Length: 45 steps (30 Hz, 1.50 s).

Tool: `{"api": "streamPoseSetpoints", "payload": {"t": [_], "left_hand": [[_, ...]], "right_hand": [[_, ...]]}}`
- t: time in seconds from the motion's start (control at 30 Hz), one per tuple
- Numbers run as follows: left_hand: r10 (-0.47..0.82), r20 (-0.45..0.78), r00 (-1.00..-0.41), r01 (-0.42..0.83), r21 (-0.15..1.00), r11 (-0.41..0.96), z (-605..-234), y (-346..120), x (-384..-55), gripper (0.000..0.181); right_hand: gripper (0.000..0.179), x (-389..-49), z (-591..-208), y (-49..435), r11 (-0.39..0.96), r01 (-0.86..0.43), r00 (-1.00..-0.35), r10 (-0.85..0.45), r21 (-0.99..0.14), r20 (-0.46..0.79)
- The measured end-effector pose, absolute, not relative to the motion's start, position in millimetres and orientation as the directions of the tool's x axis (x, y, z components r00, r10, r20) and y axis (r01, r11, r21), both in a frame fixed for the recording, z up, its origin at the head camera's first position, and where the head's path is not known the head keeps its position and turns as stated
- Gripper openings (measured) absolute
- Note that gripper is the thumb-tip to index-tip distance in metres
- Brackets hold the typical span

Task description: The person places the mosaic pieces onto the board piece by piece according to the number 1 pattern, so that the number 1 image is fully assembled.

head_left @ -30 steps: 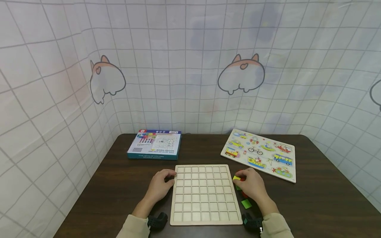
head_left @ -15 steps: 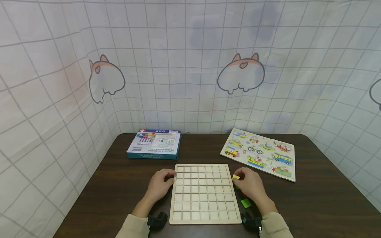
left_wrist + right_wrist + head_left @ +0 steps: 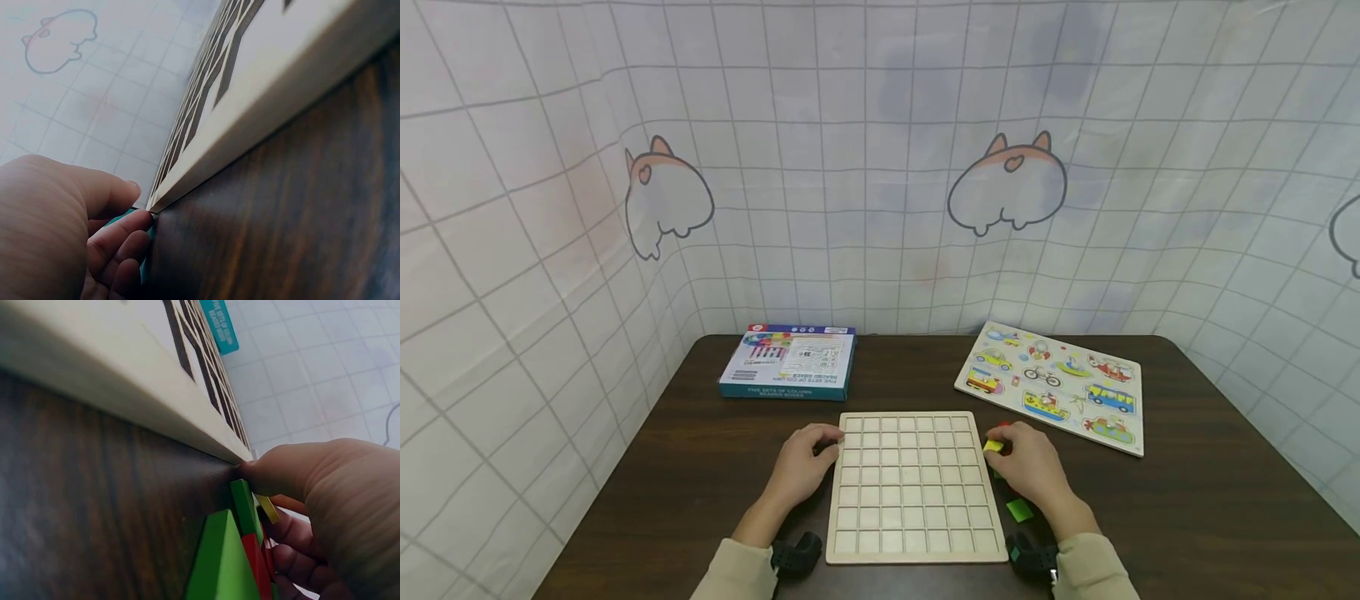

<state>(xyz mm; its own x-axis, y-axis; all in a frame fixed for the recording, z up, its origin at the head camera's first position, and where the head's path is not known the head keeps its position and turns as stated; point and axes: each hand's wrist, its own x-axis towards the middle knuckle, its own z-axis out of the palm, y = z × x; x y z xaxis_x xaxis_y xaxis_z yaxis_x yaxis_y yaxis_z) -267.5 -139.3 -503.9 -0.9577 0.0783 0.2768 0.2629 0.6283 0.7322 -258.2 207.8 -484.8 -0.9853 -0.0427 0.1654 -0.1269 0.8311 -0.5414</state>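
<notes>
A pale wooden grid board (image 3: 913,563) with bare square cells lies in front of me. My left hand (image 3: 805,462) is at its left edge, index fingertip touching the rim and fingers loosely bent. At the board's right edge, my right hand (image 3: 1033,467) pinches a yellow square tile (image 3: 993,446) between thumb and fingers. Under and beside this hand are red and green tiles, partly hidden by it. A green tile (image 3: 1020,510) lies nearer to me. The right wrist view shows a green tile (image 3: 220,562) and a red tile (image 3: 255,565) by the fingers.
A teal-edged box (image 3: 787,362) lies at the back left of the dark wooden table (image 3: 1210,500). A picture puzzle board (image 3: 1052,387) with vehicles is at the back right. Behind the table hangs a white checked curtain (image 3: 880,208).
Both hands stay at the board's edges, and the right hand keeps its pinch on the yellow tile, which has barely shifted. The head view has tilted very slightly.
</notes>
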Motion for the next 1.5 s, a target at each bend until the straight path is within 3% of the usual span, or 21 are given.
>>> {"api": "streamPoseSetpoints", "payload": {"t": [0.43, 0.87, 1.5], "left_hand": [[0.082, 0.273, -0.959, 0.261, 0.727, 0.634, -502.3, -140.2, -267.0, 0.018], [0.076, 0.265, -0.961, 0.251, 0.729, 0.637, -504.3, -140.3, -268.0, 0.018], [0.089, 0.252, -0.964, 0.249, 0.731, 0.635, -503.3, -141.4, -267.5, 0.024]], "right_hand": [[0.028, -259.1, -485.6, 211.4, 0.852, -0.101, -0.982, -0.001, -0.514, 0.191], [0.034, -259.4, -485.4, 210.4, 0.808, -0.115, -0.976, 0.015, -0.578, 0.216], [0.028, -251.8, -476.8, 188.4, 0.73, -0.165, -0.977, -0.031, -0.664, 0.209]]}}
